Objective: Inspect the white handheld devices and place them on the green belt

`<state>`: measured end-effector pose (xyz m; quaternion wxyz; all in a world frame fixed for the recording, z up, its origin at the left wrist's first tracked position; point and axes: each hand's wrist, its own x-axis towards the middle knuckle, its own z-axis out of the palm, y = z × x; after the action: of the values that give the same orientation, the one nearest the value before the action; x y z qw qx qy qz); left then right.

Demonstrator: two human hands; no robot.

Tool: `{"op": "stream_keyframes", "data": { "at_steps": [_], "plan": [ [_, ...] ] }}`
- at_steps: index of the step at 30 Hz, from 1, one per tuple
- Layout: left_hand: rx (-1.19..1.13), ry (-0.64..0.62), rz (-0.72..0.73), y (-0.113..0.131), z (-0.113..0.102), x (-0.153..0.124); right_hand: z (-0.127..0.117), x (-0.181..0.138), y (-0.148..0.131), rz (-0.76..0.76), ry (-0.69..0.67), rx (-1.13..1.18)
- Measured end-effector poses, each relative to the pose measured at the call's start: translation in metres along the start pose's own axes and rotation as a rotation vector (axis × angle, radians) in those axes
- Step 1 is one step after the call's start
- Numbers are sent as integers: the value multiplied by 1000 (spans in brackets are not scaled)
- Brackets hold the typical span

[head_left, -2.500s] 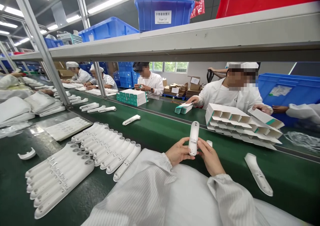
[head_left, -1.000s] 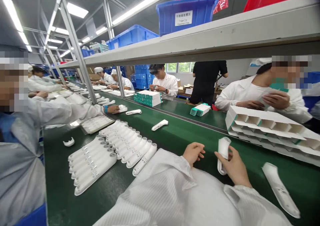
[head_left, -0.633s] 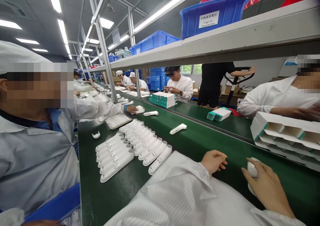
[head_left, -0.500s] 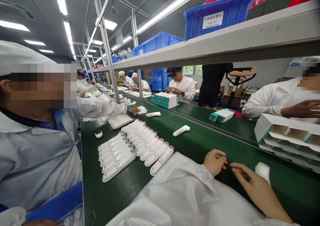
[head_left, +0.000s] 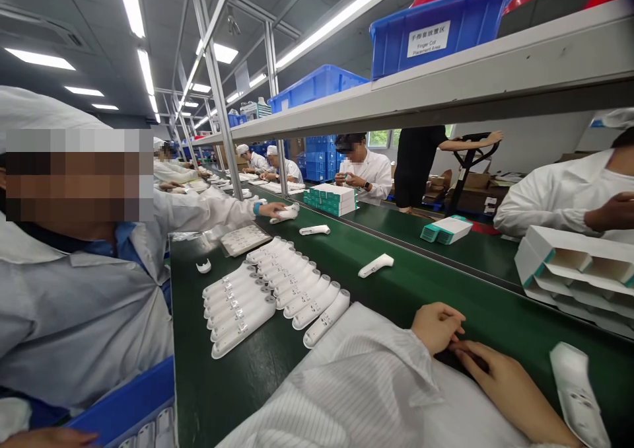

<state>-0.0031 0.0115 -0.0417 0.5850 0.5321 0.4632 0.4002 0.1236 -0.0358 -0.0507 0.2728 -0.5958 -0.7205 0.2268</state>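
My left hand (head_left: 438,328) is above the green belt near my body, fingers loosely bent and a little apart, with nothing visible in it. My right hand (head_left: 490,367) reaches in from the right; its fingertips meet or nearly meet those of the left, and no object shows between them. A white curved, pistol-shaped housing (head_left: 577,395) lies on the belt to the right of my right forearm. Farther off, another white pistol-shaped housing (head_left: 375,265) rests on the green belt (head_left: 421,279). Rows of similar white housings (head_left: 242,329) lie left of my sleeve.
A co-worker's hand (head_left: 272,209) at the left grips a white housing (head_left: 287,214). A white partitioned carton stack (head_left: 579,236) stands at the right, with green-and-white boxes (head_left: 329,199) farther back. Overhead runs a shelf (head_left: 446,94) bearing a blue bin (head_left: 436,35).
My hands have come together at the fingertips. The pistol-shaped housing by my right arm has moved right and toward me. The co-worker's hand has raised a housing slightly.
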Motion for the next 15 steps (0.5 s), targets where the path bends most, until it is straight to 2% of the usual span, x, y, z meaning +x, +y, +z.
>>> {"op": "stream_keyframes", "data": {
  "at_steps": [9, 12, 15],
  "plan": [
    [69, -25, 33, -1, -1, 3, -4, 0, 4, 50, 48, -7],
    [252, -13, 169, 2, -12, 5, -5, -2, 3, 44, 67, 3],
    [533, 219, 445, 13, -34, 7, -5, -2, 1, 10, 97, 24]
  ]
}}
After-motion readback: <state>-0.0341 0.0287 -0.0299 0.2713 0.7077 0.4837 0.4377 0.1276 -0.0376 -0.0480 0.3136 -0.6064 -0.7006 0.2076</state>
